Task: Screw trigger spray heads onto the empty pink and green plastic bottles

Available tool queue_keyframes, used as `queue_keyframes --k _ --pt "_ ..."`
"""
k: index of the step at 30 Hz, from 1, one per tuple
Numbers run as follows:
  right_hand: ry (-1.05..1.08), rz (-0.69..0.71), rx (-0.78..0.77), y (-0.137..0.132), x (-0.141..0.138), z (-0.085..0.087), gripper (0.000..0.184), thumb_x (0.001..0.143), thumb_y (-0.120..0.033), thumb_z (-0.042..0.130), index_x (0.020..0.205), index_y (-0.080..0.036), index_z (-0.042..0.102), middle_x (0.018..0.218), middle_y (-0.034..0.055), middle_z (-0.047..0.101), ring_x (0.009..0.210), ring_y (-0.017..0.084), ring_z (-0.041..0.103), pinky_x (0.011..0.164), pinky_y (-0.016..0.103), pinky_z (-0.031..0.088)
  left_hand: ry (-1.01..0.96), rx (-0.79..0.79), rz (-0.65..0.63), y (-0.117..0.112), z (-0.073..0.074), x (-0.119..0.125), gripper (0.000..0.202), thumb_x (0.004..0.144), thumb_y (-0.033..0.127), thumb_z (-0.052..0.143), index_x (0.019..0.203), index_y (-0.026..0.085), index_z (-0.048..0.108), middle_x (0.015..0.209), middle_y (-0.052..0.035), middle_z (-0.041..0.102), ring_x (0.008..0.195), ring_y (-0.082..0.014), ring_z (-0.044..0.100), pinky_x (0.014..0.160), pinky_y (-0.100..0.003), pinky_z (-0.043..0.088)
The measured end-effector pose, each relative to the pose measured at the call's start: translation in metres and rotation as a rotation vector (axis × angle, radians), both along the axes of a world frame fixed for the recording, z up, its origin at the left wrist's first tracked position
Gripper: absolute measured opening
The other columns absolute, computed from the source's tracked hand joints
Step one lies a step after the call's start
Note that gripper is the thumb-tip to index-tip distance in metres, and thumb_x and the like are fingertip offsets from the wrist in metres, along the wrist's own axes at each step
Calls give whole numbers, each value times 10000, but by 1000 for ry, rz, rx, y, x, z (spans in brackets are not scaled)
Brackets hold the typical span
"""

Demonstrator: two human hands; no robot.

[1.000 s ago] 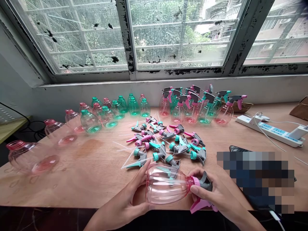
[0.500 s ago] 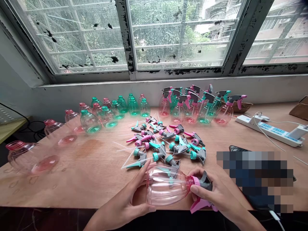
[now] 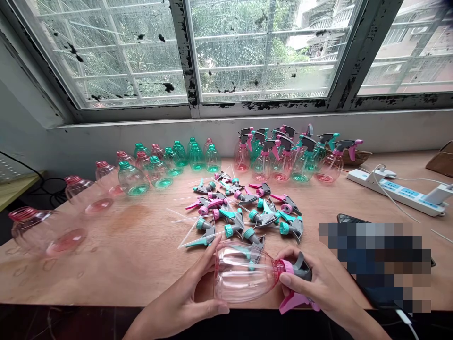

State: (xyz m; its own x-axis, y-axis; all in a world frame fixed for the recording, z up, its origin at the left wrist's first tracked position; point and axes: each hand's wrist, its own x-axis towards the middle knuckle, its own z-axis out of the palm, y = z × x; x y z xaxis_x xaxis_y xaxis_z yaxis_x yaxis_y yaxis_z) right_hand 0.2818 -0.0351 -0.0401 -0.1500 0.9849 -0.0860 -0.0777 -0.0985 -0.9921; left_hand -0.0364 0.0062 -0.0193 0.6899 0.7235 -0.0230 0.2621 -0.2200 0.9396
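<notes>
A clear pink spray bottle (image 3: 246,278) lies on its side in the air at the table's front edge, neck to the right. My left hand (image 3: 187,293) holds its base, thumb below and fingers above and behind. At the neck, my right hand (image 3: 314,278) grips the grey and pink spray head (image 3: 300,267), thumb and fingers around its pink collar. The collar sits against the bottle's red neck; how tight it is cannot be told. The pink trigger (image 3: 295,302) hangs downward. Just beyond the bottle is a heap of loose spray heads (image 3: 264,218), with teal or pink parts and thin clear tubes.
Open pink bottles (image 3: 65,241) and green bottles (image 3: 134,182) line the left and back. Several bottles with spray heads (image 3: 281,165) stand at the back right. Further right are a white power strip (image 3: 396,191), cables and a phone (image 3: 354,219), partly blurred out.
</notes>
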Motion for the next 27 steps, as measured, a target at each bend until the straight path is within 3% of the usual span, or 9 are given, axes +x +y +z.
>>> queue_keyframes --k 5,11,14,20,25,27 --pt "-30 -9 15 0 0 3 363 828 -469 837 964 -175 674 678 -21 680 599 156 625 541 244 497 19 48 -7 -1 0 0 873 1005 304 611 1634 447 22 1765 32 10 1618 -301 72 1305 -508 154" --pt "0 -8 -6 -1 -1 2 361 820 -446 851 976 -176 671 703 -20 696 617 155 646 562 243 538 -1 -41 27 -1 1 1 1035 876 466 776 1641 410 82 1762 -8 101 1613 -333 96 1303 -521 141" --pt "6 1 -12 -1 0 1 367 830 -449 845 985 -171 662 679 -22 697 602 151 641 546 235 532 35 -18 17 -1 2 1 992 907 471 738 1646 390 81 1761 -15 107 1615 -329 89 1306 -513 127" --pt "-27 9 10 0 1 1 360 844 -469 823 978 -176 663 654 -8 717 594 169 648 536 250 523 50 78 5 -1 1 0 810 1024 394 572 1632 457 40 1763 33 81 1618 -283 104 1310 -496 112" --pt "-34 -18 5 0 0 1 370 813 -469 844 975 -182 676 683 -13 696 594 176 655 541 266 522 -19 -48 24 -1 3 3 997 908 475 736 1639 425 60 1760 -13 115 1611 -331 122 1297 -528 176" --pt "-23 -18 5 0 0 1 373 807 -462 851 973 -178 676 686 -14 689 595 173 652 549 268 521 -20 -63 10 -1 4 3 984 901 503 733 1645 391 98 1760 -31 117 1609 -344 122 1293 -530 196"
